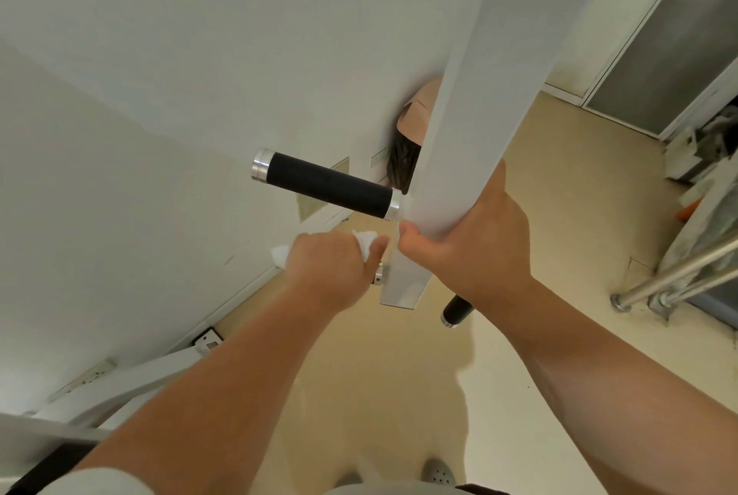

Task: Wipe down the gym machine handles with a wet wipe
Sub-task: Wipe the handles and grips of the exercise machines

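Your left hand [325,266] is clenched around a crumpled white wet wipe [365,240] on a hidden handle. Your right hand [475,238] grips the smooth white bar [459,135]. At 11 o'clock: a black textured cylindrical handle [329,185], bare.

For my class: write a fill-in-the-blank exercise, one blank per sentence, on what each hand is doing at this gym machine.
1. The left hand clutches a white ____.
2. The right hand grips the machine's white ____.
3. The upper handle has a ____ grip between silver ends.
4. The left hand is wrapped around the ____ handle.

Missing words: wipe; beam; black; lower
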